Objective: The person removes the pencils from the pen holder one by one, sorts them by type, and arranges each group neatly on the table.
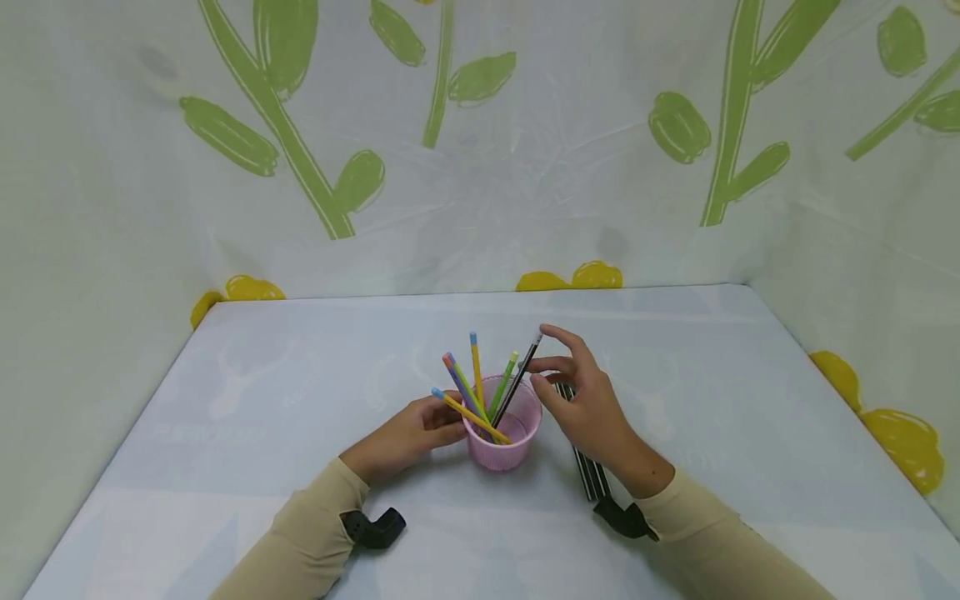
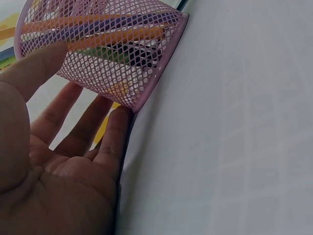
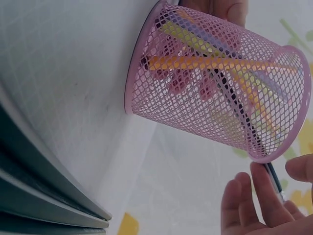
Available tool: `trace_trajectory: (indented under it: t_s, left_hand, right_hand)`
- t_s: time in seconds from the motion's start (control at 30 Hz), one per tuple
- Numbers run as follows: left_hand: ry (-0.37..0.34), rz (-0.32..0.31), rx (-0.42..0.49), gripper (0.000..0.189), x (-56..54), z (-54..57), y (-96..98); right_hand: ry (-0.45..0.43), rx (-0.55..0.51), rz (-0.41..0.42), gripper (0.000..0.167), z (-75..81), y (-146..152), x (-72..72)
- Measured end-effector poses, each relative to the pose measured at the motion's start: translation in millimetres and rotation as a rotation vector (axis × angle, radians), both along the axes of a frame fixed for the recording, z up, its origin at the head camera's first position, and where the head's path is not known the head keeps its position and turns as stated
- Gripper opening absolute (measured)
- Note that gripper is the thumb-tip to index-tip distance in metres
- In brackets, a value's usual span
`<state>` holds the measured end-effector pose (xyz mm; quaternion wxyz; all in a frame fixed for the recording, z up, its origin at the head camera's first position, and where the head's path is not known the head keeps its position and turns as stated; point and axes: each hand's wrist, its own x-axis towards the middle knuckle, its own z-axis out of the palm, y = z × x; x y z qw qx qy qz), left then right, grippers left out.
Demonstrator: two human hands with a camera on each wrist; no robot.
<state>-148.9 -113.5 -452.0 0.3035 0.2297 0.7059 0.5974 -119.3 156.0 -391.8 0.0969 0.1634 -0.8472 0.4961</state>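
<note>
One pink mesh pencil cup stands upright on the white table, about midway between the table's left and right edges and well apart from its far edge. The left hand holds the cup at the side which faces the table's left edge – the thumb is on one part of the wall and the other fingers go round behind it, so that in the right wrist view they show through the mesh.

In the cup lean two yellow pencils with blue ends, a purple pencil with a reddish end, a lime pencil just beside it, a green pencil and a black pencil. The black pencil is tilted toward the table's right edge, its upper end out over the rim.

At this upper end is the right hand. Its fingers are loosely bent and spread, with the thumb apart from them – the hand is not closed round the pencil. The index fingertip is right at the pencil's end, but whether they touch I cannot tell.

Several dark pencils lie together on the table, between the cup and the table's right edge, partly covered by the right hand. Both arms wear beige sleeves, and each wrist has a black band. Beyond the table's far edge hangs a pale sheet with green leaves and yellow shapes.
</note>
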Motion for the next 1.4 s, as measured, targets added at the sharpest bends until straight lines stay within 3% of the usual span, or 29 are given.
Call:
trace_trajectory:
  t_s: [0.63,0.87,1.2,1.4]
  left_hand:
    - [0.016,0.01,-0.008,0.039,-1.0,0.3,1.0]
    - [0.001,0.0,0.0,0.042,-1.4,-1.1,1.1]
    - [-0.006,0.004,-0.007,0.045,0.9,0.3,0.2]
    - [0.001,0.005,0.005,0.045,-0.1,0.2,0.4]
  right_hand:
    - [0.112,-0.062,0.001,0.062,-2.4,-3,0.9]
    - [0.178,-0.209,0.009,0.064,3.8,1,1.6]
    - [0.184,-0.361,-0.004,0.063,18.2,8,3.9]
    - [0.26,-0.457,-0.005,0.064,28.5,14,4.1]
